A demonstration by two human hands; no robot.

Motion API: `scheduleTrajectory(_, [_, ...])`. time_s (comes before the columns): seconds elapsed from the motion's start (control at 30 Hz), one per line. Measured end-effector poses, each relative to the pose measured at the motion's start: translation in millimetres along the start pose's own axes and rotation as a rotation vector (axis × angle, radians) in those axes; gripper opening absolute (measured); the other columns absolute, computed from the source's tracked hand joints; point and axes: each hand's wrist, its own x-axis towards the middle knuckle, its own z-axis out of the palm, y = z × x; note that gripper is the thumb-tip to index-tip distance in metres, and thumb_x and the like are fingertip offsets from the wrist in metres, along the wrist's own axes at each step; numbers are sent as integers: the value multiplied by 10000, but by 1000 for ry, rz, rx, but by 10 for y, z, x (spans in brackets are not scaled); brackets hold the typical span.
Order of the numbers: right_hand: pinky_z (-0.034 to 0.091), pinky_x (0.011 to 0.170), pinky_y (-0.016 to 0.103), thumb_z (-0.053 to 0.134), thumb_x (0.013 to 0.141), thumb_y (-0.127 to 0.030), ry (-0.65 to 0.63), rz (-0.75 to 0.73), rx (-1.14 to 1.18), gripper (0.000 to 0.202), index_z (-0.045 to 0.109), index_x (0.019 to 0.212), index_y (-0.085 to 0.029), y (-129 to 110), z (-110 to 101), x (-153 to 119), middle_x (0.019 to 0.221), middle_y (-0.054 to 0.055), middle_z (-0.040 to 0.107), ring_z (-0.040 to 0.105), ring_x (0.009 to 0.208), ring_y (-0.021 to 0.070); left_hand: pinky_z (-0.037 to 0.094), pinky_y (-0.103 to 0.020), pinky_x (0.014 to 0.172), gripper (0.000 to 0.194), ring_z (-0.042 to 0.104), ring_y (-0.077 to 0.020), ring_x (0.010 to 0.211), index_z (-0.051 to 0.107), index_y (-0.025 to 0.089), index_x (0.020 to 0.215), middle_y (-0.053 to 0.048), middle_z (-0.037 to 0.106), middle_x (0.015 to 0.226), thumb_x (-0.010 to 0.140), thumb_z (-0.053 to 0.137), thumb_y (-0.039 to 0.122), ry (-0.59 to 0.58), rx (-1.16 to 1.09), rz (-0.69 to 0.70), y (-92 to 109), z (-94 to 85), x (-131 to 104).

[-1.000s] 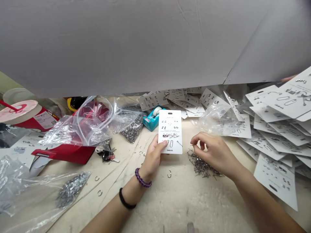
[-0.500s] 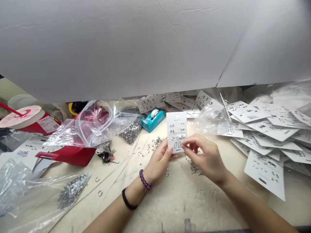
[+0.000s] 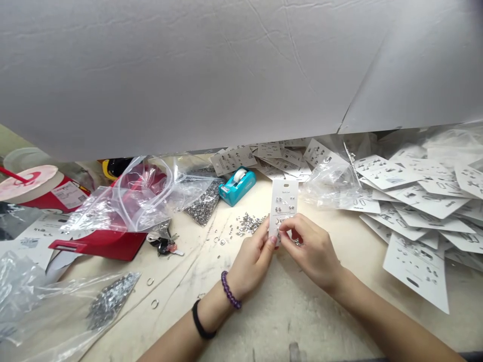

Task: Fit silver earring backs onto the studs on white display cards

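Observation:
A white earring card with rows of small silver earrings stands upright in my left hand, whose thumb presses on its lower left front. The fingers of my right hand are pinched at the card's lower right front. Whether they hold a small piece there is too small to tell, and they cover the card's lower part. Just left of the card, a scatter of small silver pieces lies on the table. More metal pieces show partly behind my right fingers.
Behind the hands stands a teal tape dispenser. Many filled cards are piled at right. Clear bags, a red pouch, keys and a red cup occupy the left. A large white panel spans the top.
Both hands and the card have shifted slightly right and the card has turned somewhat. More of the scattered pieces at its left now show, while those behind my right hand are mostly covered.

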Motion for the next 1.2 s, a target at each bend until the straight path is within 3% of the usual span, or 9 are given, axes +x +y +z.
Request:
scheduleTrajectory(0.13, [403,550,225,460,797,-121,19,7,3,94,517,772,-191,-5,0,-10,698,9,562,528,620,111,387,-377,955,467,507,-242,1100,390,240,1321,-58,549,1230,857,422,283,0,3,-2,1,8,-10])
scheduleTrajectory(0.23, [439,575,228,470,794,-126,25,57,148,89,528,812,-191,-21,-23,3,748,15,567,534,639,110,424,-367,915,469,509,-244,1102,395,239,1317,-60,536,1248,851,432,289,6,-45,-12,0,1,-5])
scheduleTrajectory(0.4, [499,697,271,526,798,-212,37,280,463,80,543,875,-194,-33,-54,43,857,36,592,578,768,137,487,-317,790,479,541,-240,1056,399,263,1308,-56,496,1294,837,461,320,46,-113,-51,1,-31,17])
scheduleTrajectory(0.53, [516,677,267,575,773,-249,9,417,662,147,521,892,-183,38,-164,115,836,30,596,595,758,131,491,-299,770,469,542,-231,1054,407,238,1297,-67,521,1266,839,463,322,64,-123,-65,15,-47,36])
scheduleTrajectory(0.6, [509,667,256,571,768,-219,-134,388,622,128,533,884,-181,95,-284,166,820,19,595,587,740,119,495,-296,763,466,545,-228,1048,412,223,1287,-76,527,1258,836,470,325,92,-135,-72,20,-55,42])
scheduleTrajectory(0.7, [490,636,243,540,775,-181,-486,353,483,48,565,816,-179,173,-463,226,782,6,599,571,697,105,498,-300,766,460,553,-225,1034,427,206,1264,-86,539,1239,825,489,329,145,-157,-76,21,-73,52])
scheduleTrajectory(0.77, [486,637,245,520,780,-173,-587,385,466,49,566,797,-178,204,-518,243,786,7,602,572,702,105,500,-300,768,456,555,-223,1030,434,196,1250,-92,551,1221,819,500,331,171,-168,-88,17,-89,59])
scheduleTrajectory(1.0, [497,725,267,539,744,-141,-557,476,635,111,548,851,-168,224,-499,288,863,25,586,579,804,118,514,-312,753,479,569,-213,985,422,169,1246,-106,567,1187,809,508,348,225,-174,-119,27,-126,78])
scheduleTrajectory(1.2, [485,745,324,464,795,-173,-535,442,310,185,562,951,-186,348,-455,266,983,48,580,566,845,143,519,-316,740,480,574,-209,975,443,176,1235,-104,570,1191,799,514,364,274,-194,-155,31,-140,99])
